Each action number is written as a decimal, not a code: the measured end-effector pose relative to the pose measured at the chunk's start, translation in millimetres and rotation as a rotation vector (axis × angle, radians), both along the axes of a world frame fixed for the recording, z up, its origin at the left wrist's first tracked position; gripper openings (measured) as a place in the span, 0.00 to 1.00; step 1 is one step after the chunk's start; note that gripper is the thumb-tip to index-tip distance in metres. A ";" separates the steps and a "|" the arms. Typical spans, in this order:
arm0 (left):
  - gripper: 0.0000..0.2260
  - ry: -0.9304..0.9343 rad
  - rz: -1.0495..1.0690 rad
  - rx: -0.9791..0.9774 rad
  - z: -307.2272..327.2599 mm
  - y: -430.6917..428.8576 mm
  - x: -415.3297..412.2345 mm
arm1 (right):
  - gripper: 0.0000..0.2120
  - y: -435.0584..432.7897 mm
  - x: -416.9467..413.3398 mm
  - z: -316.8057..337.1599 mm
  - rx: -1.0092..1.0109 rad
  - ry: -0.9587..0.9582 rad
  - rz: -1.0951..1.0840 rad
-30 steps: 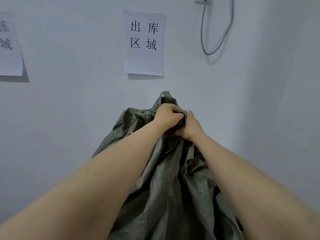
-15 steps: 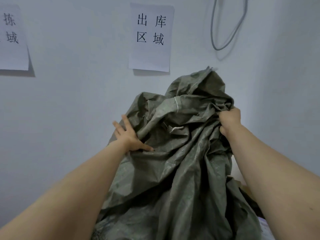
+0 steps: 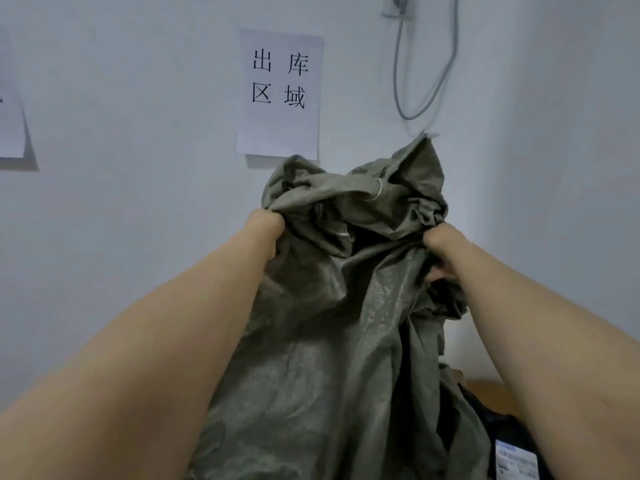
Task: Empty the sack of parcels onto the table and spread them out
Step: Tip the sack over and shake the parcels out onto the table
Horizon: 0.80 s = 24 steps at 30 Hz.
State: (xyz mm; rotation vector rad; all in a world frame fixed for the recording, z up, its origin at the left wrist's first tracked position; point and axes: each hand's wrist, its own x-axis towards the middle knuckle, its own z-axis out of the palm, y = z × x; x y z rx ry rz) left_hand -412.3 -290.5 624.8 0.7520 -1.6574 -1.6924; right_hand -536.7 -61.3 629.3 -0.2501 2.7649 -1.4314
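Observation:
A grey-green woven sack (image 3: 332, 334) hangs crumpled in front of me, held up against the wall. My left hand (image 3: 265, 225) grips a bunch of its fabric at the upper left. My right hand (image 3: 441, 252) grips the fabric at the upper right, fingers curled into the folds. Below my right forearm a dark parcel (image 3: 509, 441) with a white shipping label shows at the bottom right, beside the sack's lower part. The table surface is mostly hidden; a tan strip (image 3: 488, 393) shows at the right.
A white wall stands close behind the sack, with a printed paper sign (image 3: 280, 93) on it and another sheet (image 3: 10, 116) at the left edge. A grey cable (image 3: 426, 74) loops down from a wall socket at the upper right.
My left hand has gone from lying flat on the sack to gripping its fabric higher up. The sack's top is now bunched between both hands.

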 end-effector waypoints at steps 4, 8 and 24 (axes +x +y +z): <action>0.15 0.440 -0.106 0.094 53.2 25.9 2.2 | 0.19 -0.7 8.3 43.1 -0.729 0.077 0.163; 0.14 0.620 -0.099 -0.050 109.7 43.7 9.0 | 0.22 11.5 15.3 93.2 -1.009 0.269 0.236; 0.11 0.287 0.107 -0.458 73.4 24.1 14.1 | 0.19 30.1 15.5 64.7 -0.637 0.326 -0.027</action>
